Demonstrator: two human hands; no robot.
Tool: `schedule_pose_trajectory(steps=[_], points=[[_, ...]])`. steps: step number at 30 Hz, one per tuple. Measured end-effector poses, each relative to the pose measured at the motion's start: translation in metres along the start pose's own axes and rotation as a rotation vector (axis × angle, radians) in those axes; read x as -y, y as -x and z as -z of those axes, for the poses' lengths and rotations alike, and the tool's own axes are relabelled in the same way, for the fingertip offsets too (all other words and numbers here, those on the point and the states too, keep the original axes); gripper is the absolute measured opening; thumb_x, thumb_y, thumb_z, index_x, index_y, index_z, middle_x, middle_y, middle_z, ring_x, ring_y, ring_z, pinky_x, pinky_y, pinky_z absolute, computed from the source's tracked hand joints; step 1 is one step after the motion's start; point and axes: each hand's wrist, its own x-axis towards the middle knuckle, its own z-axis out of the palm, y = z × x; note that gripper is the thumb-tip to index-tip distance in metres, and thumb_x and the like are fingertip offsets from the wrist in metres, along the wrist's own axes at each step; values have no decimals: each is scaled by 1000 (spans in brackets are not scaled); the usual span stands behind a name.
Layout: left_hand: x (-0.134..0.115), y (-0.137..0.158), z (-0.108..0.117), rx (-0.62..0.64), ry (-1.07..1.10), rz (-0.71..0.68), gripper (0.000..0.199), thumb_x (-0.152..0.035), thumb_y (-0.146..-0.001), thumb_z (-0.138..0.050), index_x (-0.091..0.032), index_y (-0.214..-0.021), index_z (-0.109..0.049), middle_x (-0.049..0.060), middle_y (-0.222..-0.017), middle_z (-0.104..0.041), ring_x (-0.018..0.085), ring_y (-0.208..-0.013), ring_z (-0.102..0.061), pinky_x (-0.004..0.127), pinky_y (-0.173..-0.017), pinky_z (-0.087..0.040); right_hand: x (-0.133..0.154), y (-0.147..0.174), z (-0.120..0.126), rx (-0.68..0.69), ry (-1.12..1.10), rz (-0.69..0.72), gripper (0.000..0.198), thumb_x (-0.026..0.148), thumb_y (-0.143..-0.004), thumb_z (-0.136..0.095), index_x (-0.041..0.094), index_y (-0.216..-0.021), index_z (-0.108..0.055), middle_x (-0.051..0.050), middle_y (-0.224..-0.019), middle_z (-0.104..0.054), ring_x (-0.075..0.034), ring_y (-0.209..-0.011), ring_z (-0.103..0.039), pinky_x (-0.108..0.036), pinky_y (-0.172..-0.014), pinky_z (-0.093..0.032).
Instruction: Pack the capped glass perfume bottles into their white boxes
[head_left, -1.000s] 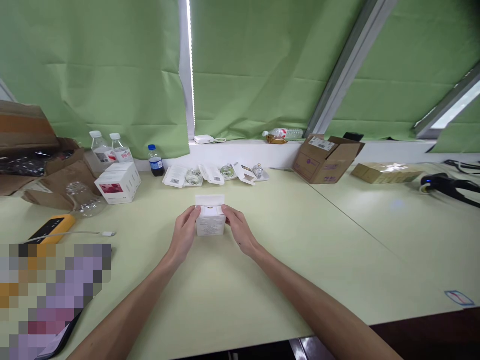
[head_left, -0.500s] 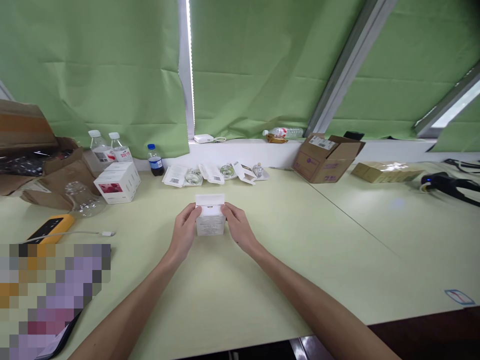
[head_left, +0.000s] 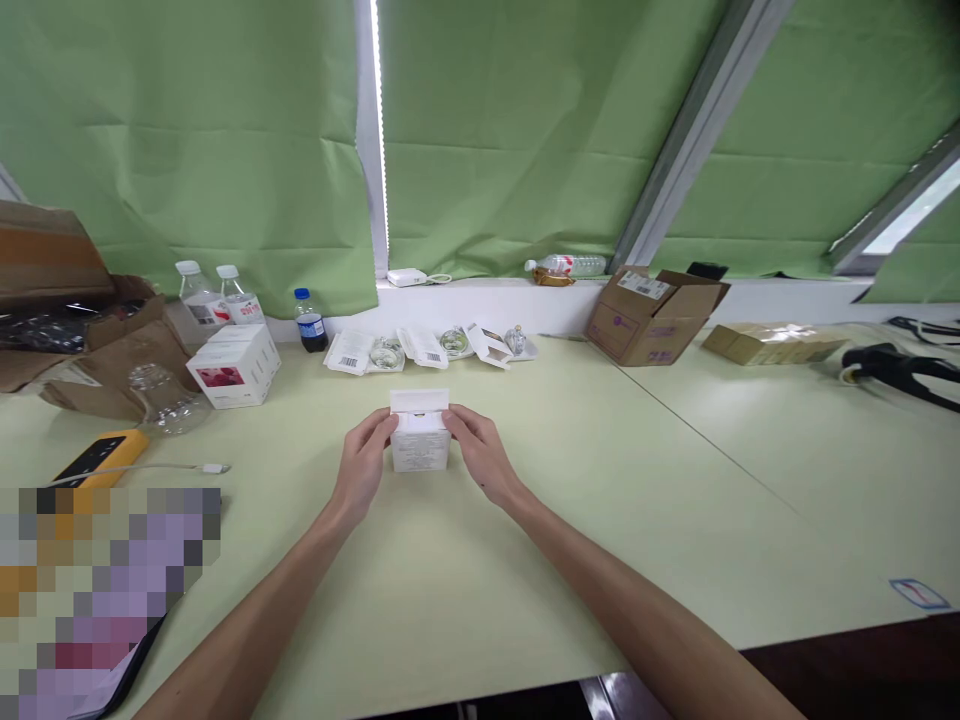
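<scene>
"What are the hands doing?"
"The left hand [head_left: 361,460] and right hand [head_left: 481,455] grip a small white cardboard box [head_left: 420,450] from either side, thumbs near its upper edge."
"Where is it?"
"Near the middle of the pale yellow-green table [head_left: 450,580], upright, printed side facing the wearer and white top flap [head_left: 419,401] raised at the back. Its contents are hard to make out from here."
"And beyond it?"
"Opened white cardboard packages [head_left: 349,352] in a row, with a blue-capped clear plastic bottle of dark liquid [head_left: 310,325] just left of them."
</scene>
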Motion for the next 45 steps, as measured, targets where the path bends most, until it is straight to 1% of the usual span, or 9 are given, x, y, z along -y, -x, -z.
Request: schedule_pose_trajectory(steps=[13,17,20,23,25,31,38,41,45], points=[[3,0,-1,-24,-122,-90,36,-40,-87,-49,-19,-113,-63,7,-111,-64,21,-98,-58,29,-81,-45,-4,-4,0,-21,40,38,30,42,-86,-46,19,-69,-55,2,-67,-48,-13,-65,-43,-26,-66,-38],[-1,5,-3,-68,-188,-188,37,-40,-89,-47,-20,-119,-58,8,-122,-60,22,-110,-55,29,-87,-44,0,0,3,2,24,89,30,42,-89,-44,20,-101,-62,-4,-94,-62,-17,-83,-54,-30,-79,-43],[-2,6,-1,-33,-219,-228,41,-37,-88,-51,-24,-127,-50,7,-129,-55,22,-115,-53,31,-91,-44,1,2,7,98,40,135,40,38,-87,-52,22,-124,-51,-7,-110,-63,-20,-96,-58,-35,-88,-44],[2,4,4,33,-259,-261,52,-34,-82,-60,-26,-131,-44,7,-130,-54,22,-115,-53,34,-92,-45,-3,2,10,165,115,194,59,30,-79,-64,24,-133,-41,-7,-119,-60,-22,-106,-57,-38,-94,-43],[5,2,7,50,-284,-283,53,-33,-80,-63,-26,-129,-44,7,-128,-55,23,-115,-54,36,-92,-46,-6,0,12,162,158,222,60,27,-79,-64,25,-133,-39,-7,-121,-59,-21,-108,-57,-39,-96,-44],[9,0,11,76,-301,-304,44,-31,-80,-63,-24,-121,-49,6,-118,-60,21,-110,-57,36,-90,-48,-10,0,14,174,175,272,47,27,-82,-61,26,-126,-44,-6,-118,-59,-19,-105,-59,-37,-94,-46],[2,-1,13,102,-201,-254,33,-33,-85,-57,-20,-116,-55,8,-118,-61,22,-109,-57,34,-89,-47,-8,-1,14,178,91,208,33,35,-86,-57,23,-117,-51,-7,-116,-60,-19,-100,-60,-36,-88,-48],[2,-2,14,72,-153,-220,30,-35,-87,-52,-18,-112,-59,8,-118,-62,21,-107,-57,33,-89,-46,-7,-1,14,160,55,183,31,40,-89,-51,21,-114,-55,-8,-113,-62,-19,-99,-60,-34,-85,-48],[4,-4,14,46,-146,-181,29,-34,-86,-54,-18,-109,-61,7,-117,-62,21,-105,-58,32,-88,-46,-7,-1,13,122,62,181,35,39,-90,-50,23,-121,-53,-6,-107,-64,-18,-96,-60,-32,-83,-47]])
